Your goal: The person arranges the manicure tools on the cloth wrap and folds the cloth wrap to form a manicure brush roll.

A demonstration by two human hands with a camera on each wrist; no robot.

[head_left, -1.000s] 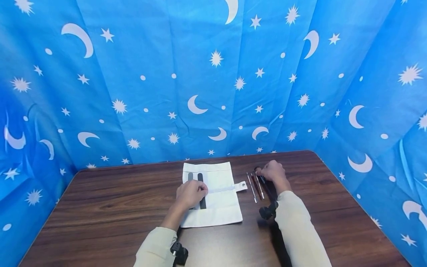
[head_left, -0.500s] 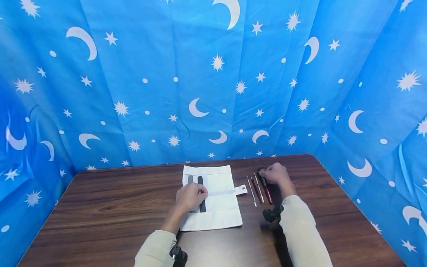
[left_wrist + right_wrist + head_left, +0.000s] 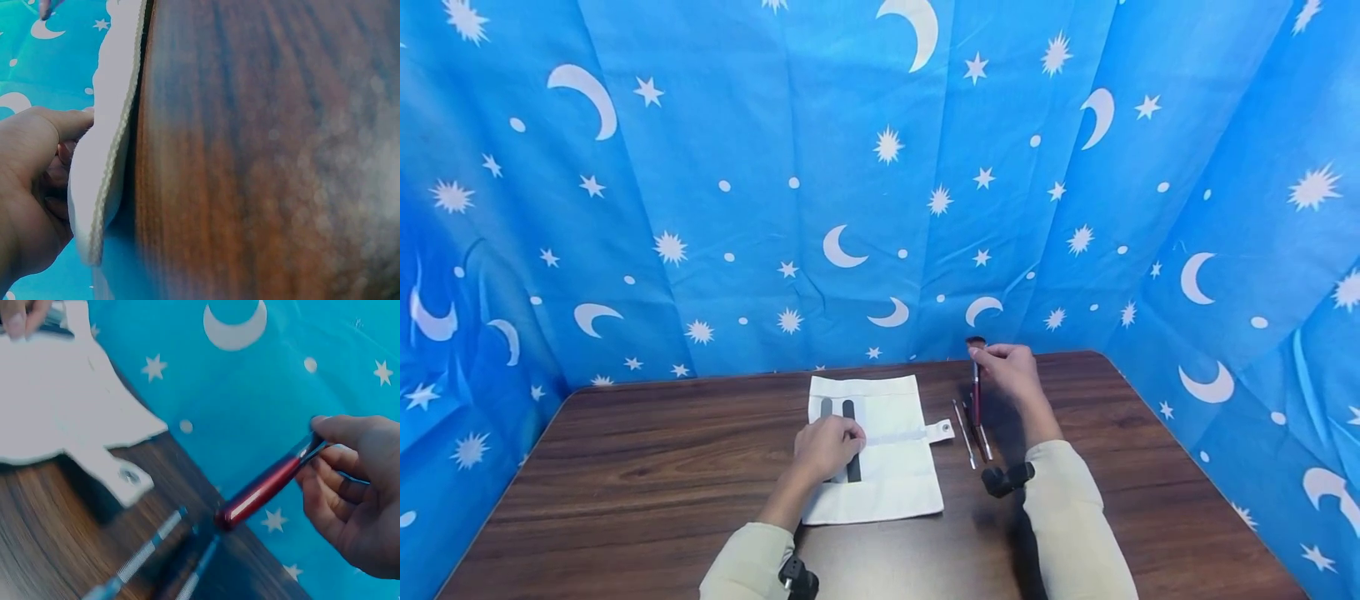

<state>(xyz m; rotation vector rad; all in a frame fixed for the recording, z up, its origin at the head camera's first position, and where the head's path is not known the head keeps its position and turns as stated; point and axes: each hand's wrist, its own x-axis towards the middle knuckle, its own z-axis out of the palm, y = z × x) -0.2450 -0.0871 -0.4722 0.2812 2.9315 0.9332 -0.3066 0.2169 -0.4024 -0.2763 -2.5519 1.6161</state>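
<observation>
My right hand (image 3: 1011, 369) pinches a makeup brush (image 3: 262, 490) near its bristle end, with the dark red handle hanging down. In the head view the brush is over a row of slim tools. A silver double-ended tool (image 3: 965, 435) lies nearest the pouch, with other thin tools beside it. The white cloth pouch (image 3: 898, 479) is spread out, its snap tab (image 3: 940, 431) pointing right. My left hand (image 3: 827, 446) is on the pouch's left half, fingers curled, pinching the cloth pocket. A grey strip and a black strip (image 3: 854, 468) sit in the pocket, partly behind that hand.
The dark wooden table (image 3: 647, 467) carries everything. Behind it and along the sides hangs a blue curtain (image 3: 752, 208) with white moons and stars. A black wrist camera (image 3: 1006, 479) is strapped at my right sleeve, close to the tools' lower ends.
My right hand has picked the brush up from the right end of the tool row and moved it up and slightly left. The left hand keeps its place on the pouch.
</observation>
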